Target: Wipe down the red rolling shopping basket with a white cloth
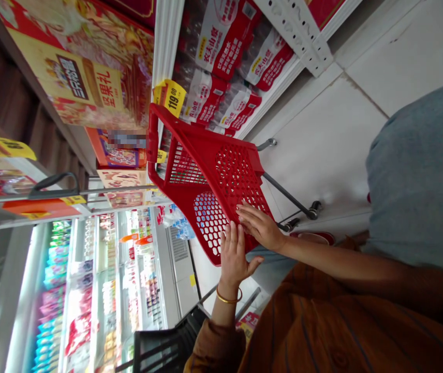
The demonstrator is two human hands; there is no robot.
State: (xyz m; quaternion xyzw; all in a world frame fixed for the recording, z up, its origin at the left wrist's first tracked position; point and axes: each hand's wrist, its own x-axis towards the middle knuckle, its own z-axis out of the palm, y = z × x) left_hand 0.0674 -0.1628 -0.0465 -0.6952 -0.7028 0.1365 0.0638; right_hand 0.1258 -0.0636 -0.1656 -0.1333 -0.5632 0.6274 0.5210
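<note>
My left hand [234,254] open, a gold bangle [228,297] on its wrist, my right hand [260,226] open too, palms flat against the red plastic shopping basket [237,173], no grip, the basket beside shelved bottled water packs [225,52]

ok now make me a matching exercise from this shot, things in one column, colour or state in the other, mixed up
Things:
1. left hand
2. right hand
3. price tag
4. shopping cart

Colours and states:
a. red perforated plastic
b. bare wrist, fingers spread on the red mesh
c. yellow, printed 119.00
d. gold bangle at the wrist

Pairs: 1-d, 2-b, 3-c, 4-a
</note>
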